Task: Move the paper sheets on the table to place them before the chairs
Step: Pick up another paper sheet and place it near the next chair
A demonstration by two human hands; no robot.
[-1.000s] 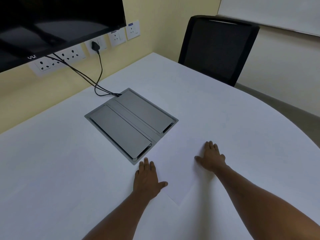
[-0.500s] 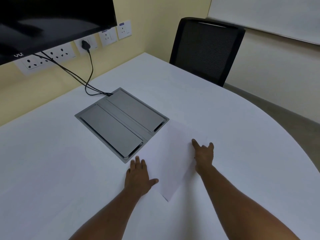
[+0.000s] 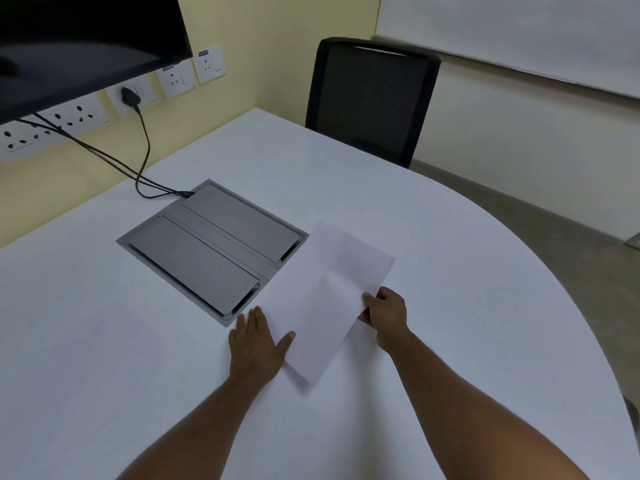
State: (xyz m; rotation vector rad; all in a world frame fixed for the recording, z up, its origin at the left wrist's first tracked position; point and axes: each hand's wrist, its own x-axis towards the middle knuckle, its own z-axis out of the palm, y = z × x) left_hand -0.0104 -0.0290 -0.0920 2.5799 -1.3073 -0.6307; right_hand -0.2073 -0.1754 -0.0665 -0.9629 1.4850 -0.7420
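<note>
While the right hand [image 3: 384, 315] pinches the paper sheet [image 3: 325, 306] by its near edge, lifting it partly off the tabletop [image 3: 450, 271], the left hand [image 3: 258, 341] rests flat and released beside it. Placement before the chair [image 3: 370, 98], well beyond both hands, remains outstanding.

Dim room with pale yellow walls [image 3: 277, 46]. Wall sockets [image 3: 207, 65] under a dark screen [image 3: 86, 39]. White board [image 3: 519, 29] along the right-hand wall. Grey-brown floor [image 3: 554, 209].
</note>
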